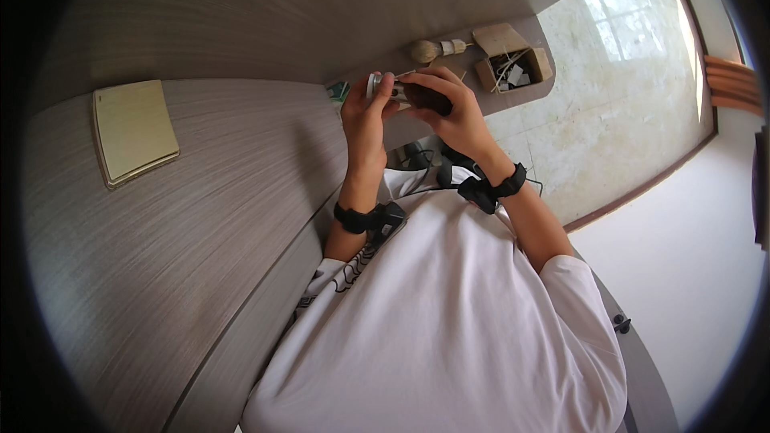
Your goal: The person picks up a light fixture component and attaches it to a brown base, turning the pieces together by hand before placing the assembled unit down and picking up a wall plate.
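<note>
Both my hands are raised in front of me at the upper middle, close together around one small object. My left hand [368, 116] is closed on its silvery, rounded end [372, 88], with the thumb up along it. My right hand [457, 112] wraps its fingers and thumb about the dark brown part [429, 99]. My fingers cover much of the object, so its kind cannot be made out. Just beyond the hands, a brush [437, 50] with tan bristles and a pale handle lies on the desk.
An open cardboard box [513, 72] with cables and small dark and white pieces stands right of the brush. A small green item [338, 91] sits beside my left hand. Yellowish notebooks [136, 132] lie far left on the wood-grain desk [192, 216]. A panel [265, 16] rises behind.
</note>
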{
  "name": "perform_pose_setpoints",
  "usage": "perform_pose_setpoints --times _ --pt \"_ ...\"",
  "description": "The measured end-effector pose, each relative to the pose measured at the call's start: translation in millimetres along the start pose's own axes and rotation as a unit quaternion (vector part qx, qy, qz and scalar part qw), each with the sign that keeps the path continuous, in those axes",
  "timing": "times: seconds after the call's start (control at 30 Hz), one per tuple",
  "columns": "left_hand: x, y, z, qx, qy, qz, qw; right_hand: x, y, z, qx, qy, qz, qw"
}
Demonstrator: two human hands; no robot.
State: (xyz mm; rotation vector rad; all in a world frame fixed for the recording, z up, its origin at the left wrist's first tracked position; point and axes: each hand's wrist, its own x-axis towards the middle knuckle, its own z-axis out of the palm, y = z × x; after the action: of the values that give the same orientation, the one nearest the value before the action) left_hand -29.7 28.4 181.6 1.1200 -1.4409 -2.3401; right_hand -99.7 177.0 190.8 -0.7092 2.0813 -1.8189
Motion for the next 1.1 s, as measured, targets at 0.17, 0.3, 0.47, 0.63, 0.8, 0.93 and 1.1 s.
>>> perform_pose_setpoints --times 0.17,0.3,0.47,0.63,0.8,0.93,1.1 --pt "-5 3 4 -0.017 -0.014 -0.026 0.999 1 -1 2 -0.01 0.01 0.03 0.999" --pt "-5 3 4 -0.014 -0.038 -0.033 0.999 5 6 -6 0.025 -0.004 0.072 0.997" --pt "-7 0 7 -0.042 -0.004 -0.013 0.999 11 18 -19 0.133 -0.061 0.063 0.987" --pt "-8 3 9 -0.05 -0.021 -0.009 0.998 6 20 -32 0.261 -0.11 0.137 0.949" --pt "-6 1 2 -0.113 -0.109 -0.058 0.986 6 28 -29 0.369 -0.085 0.097 0.921" --pt "-10 7 2 -0.14 -0.108 -0.059 0.983 7 18 -31 0.444 -0.076 0.184 0.873" --pt "-7 2 4 -0.164 -0.096 -0.062 0.98 10 11 -27 0.434 -0.025 0.215 0.874"
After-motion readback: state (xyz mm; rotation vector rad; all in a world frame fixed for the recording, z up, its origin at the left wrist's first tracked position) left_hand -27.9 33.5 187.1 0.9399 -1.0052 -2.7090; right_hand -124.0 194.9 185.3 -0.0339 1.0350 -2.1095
